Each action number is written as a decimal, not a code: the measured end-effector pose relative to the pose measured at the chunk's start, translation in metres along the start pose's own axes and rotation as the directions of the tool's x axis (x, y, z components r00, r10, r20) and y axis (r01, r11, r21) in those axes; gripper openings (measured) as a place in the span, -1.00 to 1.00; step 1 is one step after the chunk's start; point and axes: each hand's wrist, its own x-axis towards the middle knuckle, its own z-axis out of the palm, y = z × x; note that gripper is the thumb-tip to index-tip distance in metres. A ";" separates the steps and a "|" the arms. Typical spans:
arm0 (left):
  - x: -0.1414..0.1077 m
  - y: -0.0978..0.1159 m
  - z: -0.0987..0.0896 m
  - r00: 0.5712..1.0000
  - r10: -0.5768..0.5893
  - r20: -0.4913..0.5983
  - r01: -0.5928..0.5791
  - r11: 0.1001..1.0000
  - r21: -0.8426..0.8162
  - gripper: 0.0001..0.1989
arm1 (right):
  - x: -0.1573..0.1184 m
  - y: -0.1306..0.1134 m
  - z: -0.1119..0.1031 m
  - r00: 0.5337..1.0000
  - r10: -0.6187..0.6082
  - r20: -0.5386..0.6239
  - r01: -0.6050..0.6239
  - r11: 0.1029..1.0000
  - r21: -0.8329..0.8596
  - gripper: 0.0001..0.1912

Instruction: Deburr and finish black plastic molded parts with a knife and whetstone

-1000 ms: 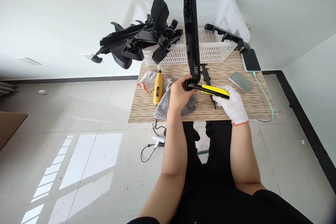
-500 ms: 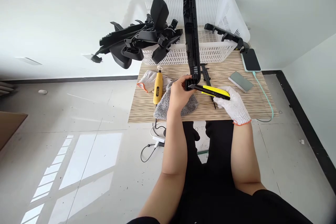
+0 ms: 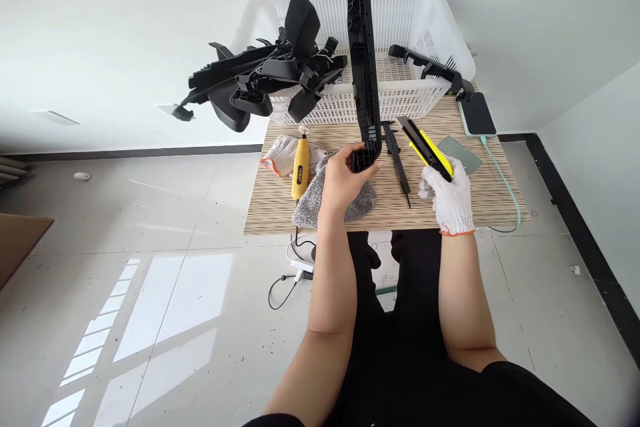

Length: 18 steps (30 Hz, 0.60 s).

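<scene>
My bare left hand (image 3: 349, 177) grips the near end of a long black plastic trim part (image 3: 364, 67), which stretches away over the basket. In a white knitted glove, my right hand (image 3: 447, 192) is closed around a yellow and black utility knife (image 3: 429, 150). The knife's blade is out and points up and to the left, apart from the trim part. Between the two hands a black caliper (image 3: 397, 163) lies on the table. Under my left hand is a grey cloth (image 3: 313, 203).
A white plastic basket (image 3: 410, 100) at the back holds several black plastic parts (image 3: 270, 70), with another part (image 3: 433, 69) across its right side. On the wooden table (image 3: 270, 213) lie a yellow rotary tool (image 3: 301, 170), a glove (image 3: 283, 153), a phone (image 3: 477, 115) on a cable and a grey-green block (image 3: 463, 155).
My right hand has drawn the knife away from the trim part's near end, to the right, and its blade has turned upward. My left hand stays nearly still on the part.
</scene>
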 end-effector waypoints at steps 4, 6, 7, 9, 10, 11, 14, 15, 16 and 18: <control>0.000 -0.001 0.002 0.998 -0.033 0.061 0.033 0.999 0.005 -0.58 | 0.001 0.001 -0.001 1.000 -0.005 0.019 0.005 1.000 0.006 -0.53; 0.000 -0.004 0.004 0.997 -0.038 0.068 0.036 0.999 0.036 -0.64 | 0.001 0.001 0.000 0.999 0.000 0.035 0.000 1.000 -0.007 -0.52; 0.000 -0.005 0.005 0.997 -0.044 0.055 0.041 0.998 0.050 -0.65 | 0.001 0.001 0.000 0.999 0.009 0.037 -0.009 1.000 0.000 -0.51; -0.001 -0.008 0.007 0.998 -0.065 0.025 0.064 0.997 0.035 -0.63 | 0.001 0.002 0.001 0.999 0.023 0.032 -0.024 0.999 0.029 -0.50; -0.001 -0.009 0.008 0.997 -0.077 0.022 0.077 0.997 0.003 -0.60 | 0.002 0.002 0.001 0.999 0.026 0.029 -0.027 0.999 0.044 -0.50; -0.001 -0.010 0.009 0.996 -0.086 0.026 0.087 0.996 -0.035 -0.54 | 0.002 0.002 0.001 0.999 0.027 0.026 -0.028 0.998 0.057 -0.50; -0.002 -0.009 0.011 0.996 -0.085 0.029 0.087 0.992 -0.090 -0.42 | 0.001 0.001 0.000 0.999 0.028 0.030 -0.030 0.995 0.092 -0.50; -0.001 -0.008 0.010 0.996 -0.082 0.023 0.083 0.994 -0.071 -0.45 | 0.001 0.001 -0.001 0.999 0.030 0.038 -0.034 0.995 0.098 -0.51; -0.001 -0.006 0.010 0.997 -0.076 0.011 0.076 0.996 -0.038 -0.50 | 0.001 0.000 -0.002 0.998 0.035 0.047 -0.039 0.994 0.098 -0.53; 0.000 -0.004 0.009 0.999 -0.049 -0.023 0.049 0.998 0.031 -0.55 | 0.000 -0.001 -0.003 0.997 0.049 0.063 -0.054 0.995 0.083 -0.57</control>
